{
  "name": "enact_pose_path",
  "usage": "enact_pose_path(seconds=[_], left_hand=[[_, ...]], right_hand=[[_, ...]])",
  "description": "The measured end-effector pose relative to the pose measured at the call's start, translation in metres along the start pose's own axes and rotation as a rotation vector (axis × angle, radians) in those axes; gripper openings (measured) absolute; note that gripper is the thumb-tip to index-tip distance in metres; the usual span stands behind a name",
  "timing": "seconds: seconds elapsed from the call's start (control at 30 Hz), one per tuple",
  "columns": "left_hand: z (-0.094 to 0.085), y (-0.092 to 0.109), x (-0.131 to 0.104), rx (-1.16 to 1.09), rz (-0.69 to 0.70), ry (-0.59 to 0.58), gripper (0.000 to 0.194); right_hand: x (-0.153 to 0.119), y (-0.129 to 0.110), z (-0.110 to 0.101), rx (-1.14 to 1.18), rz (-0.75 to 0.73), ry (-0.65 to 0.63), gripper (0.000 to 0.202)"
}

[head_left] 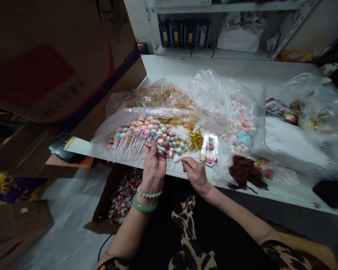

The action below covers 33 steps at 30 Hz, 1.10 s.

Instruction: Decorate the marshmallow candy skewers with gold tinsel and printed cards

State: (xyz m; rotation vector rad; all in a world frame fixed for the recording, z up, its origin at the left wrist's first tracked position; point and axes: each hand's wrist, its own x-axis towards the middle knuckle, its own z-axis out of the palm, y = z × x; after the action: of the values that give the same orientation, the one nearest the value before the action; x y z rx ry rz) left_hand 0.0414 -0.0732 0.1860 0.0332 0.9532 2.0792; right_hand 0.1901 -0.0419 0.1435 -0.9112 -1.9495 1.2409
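My left hand (pixel 154 165), wearing a beaded bracelet and a green bangle, holds a colourful candy skewer (pixel 171 154) at the table's front edge. The fingers of my right hand (pixel 195 172) are pinched at the skewer's right end; anything between them is too small to make out. Just behind my left hand lie rows of striped candies on white sticks (pixel 135 133). Gold twist ties (pixel 195 139) sit in a pile beside a stack of printed cards (pixel 210 149).
A large cardboard box (pixel 101 67) rises at the left. Plastic bags of candies (pixel 242 127) and white sheets (pixel 293 146) lie to the right, near a brown cloth (pixel 245 172). Below the table is an open carton of wrapped candies (pixel 125 195).
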Motion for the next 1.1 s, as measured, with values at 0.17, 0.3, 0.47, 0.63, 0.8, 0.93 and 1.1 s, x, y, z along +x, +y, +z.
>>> enact_pose_path(seconds=[0.17,0.3,0.47,0.63,0.8,0.93,1.1], left_hand=[[-0.008,0.003,0.002,0.105,-0.099,-0.091,0.022],[-0.012,-0.001,-0.001,0.194,-0.054,-0.142,0.028],[-0.006,-0.01,-0.009,0.226,-0.061,-0.165,0.037],[-0.012,-0.005,-0.003,0.283,-0.135,-0.133,0.03],[-0.018,0.001,0.0,0.453,-0.068,-0.115,0.032],[-0.014,-0.005,-0.007,0.478,-0.034,-0.057,0.03],[-0.012,-0.018,-0.014,0.429,-0.003,-0.047,0.027]], right_hand=[[0.011,0.003,-0.008,0.592,0.511,-0.102,0.02],[0.015,0.002,-0.011,0.895,0.68,-0.252,0.021],[0.019,0.003,-0.009,1.17,0.797,-0.411,0.017],[0.022,0.008,-0.013,1.16,0.843,-0.423,0.015],[0.019,0.009,-0.015,1.001,0.776,-0.323,0.023],[0.017,0.007,-0.01,0.683,0.503,-0.075,0.018],[0.018,0.007,-0.003,0.473,0.308,-0.011,0.018]])
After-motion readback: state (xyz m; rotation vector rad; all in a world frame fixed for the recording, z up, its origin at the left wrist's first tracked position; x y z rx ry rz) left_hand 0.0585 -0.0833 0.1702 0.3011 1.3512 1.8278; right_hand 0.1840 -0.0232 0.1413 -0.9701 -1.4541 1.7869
